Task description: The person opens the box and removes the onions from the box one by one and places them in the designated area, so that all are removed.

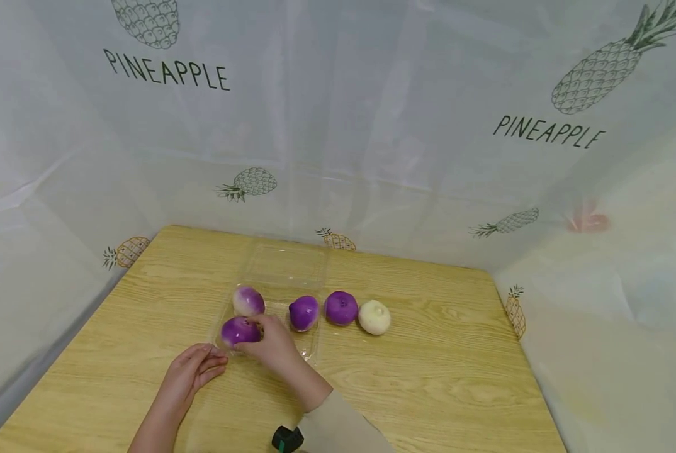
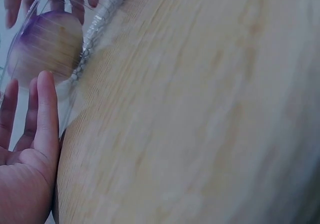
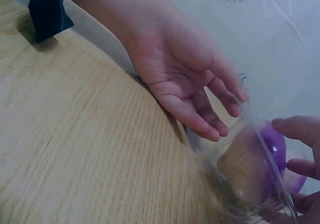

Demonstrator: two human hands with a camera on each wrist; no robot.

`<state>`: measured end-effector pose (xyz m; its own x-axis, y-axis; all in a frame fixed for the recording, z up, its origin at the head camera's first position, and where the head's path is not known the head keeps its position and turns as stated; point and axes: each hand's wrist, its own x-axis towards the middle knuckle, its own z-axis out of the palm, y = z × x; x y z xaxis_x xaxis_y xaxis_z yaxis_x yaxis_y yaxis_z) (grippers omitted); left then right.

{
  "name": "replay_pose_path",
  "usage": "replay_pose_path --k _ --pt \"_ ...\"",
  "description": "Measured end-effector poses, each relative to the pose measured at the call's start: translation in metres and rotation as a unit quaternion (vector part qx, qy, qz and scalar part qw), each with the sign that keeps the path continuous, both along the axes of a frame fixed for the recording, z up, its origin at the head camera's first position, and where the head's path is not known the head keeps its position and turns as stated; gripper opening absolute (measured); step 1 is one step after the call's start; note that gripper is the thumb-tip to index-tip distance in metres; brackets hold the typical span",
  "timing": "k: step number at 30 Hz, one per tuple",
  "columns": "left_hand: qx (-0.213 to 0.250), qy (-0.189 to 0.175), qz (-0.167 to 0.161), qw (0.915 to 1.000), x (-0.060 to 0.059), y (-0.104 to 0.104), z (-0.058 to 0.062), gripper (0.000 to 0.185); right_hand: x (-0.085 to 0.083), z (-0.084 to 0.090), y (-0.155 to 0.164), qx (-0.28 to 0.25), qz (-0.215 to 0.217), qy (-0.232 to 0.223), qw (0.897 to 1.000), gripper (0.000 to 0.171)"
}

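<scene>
A clear plastic clamshell container (image 1: 314, 350) lies on the table with its lid folded back. My right hand (image 1: 277, 345) grips a purple-and-white turnip (image 1: 239, 331) at the container's front left, thumb and fingers on its sides. Behind it sits a paler turnip (image 1: 249, 301), and a purple turnip (image 1: 304, 313) lies at the container's right. My left hand (image 1: 187, 371) is at the front left corner, thumb and fingertip pinching the rim. In the right wrist view, the left hand (image 3: 182, 74) has its lower fingers loosely bent outside the wall.
Right of the container, another purple turnip (image 1: 340, 307) and a cream-coloured one (image 1: 374, 317) stand on the wooden table (image 1: 428, 377). The transparent lid (image 1: 284, 264) extends towards the back edge. A pineapple-print sheet (image 1: 360, 126) hangs behind and around the table.
</scene>
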<state>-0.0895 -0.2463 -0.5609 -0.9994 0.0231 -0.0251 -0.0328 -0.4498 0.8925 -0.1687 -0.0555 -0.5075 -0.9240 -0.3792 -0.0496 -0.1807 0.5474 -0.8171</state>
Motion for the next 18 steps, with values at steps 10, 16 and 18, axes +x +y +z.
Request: replay_pose_path --k 10,16,18 --pt "0.011 -0.001 0.003 0.9999 -0.001 0.001 -0.003 0.025 -0.005 -0.004 0.001 0.006 -0.003 -0.006 1.0 0.056" --pt "0.008 -0.001 0.007 0.9999 0.0 0.001 -0.002 0.025 -0.006 0.003 0.009 0.018 -0.032 0.065 0.997 0.047" --pt "0.008 -0.001 0.007 0.9999 0.0 0.001 -0.001 0.025 -0.007 0.005 0.013 0.019 -0.049 0.097 0.994 0.045"
